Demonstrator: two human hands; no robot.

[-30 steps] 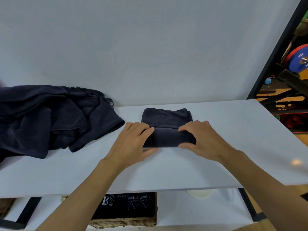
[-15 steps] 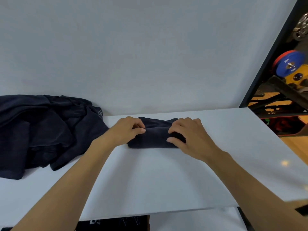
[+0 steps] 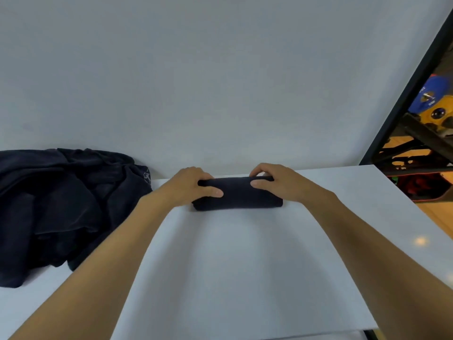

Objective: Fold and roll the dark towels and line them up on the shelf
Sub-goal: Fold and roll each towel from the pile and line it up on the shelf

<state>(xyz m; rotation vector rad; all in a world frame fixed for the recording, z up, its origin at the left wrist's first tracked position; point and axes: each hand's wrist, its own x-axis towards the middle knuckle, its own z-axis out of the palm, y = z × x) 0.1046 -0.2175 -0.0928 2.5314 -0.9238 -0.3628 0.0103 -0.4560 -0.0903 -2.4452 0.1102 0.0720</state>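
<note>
A dark towel (image 3: 239, 195), rolled into a tight cylinder, lies crosswise on the white shelf (image 3: 245, 266) close to the back wall. My left hand (image 3: 188, 188) grips its left end, fingers over the top and thumb along the front. At the roll's right end my right hand (image 3: 277, 184) holds it the same way. A heap of unfolded dark towels (image 3: 63, 204) lies on the shelf at the left, against the wall.
A plain grey-white wall (image 3: 220, 82) rises straight behind the shelf. A black frame post (image 3: 404, 99) slants up at the right, with coloured weight plates (image 3: 434, 101) and dark gym gear behind it. The shelf's front edge (image 3: 269, 336) runs along the bottom.
The towel went from half rolled, with a flat part lying behind, to a full roll. Both hands moved away from me toward the wall with it.
</note>
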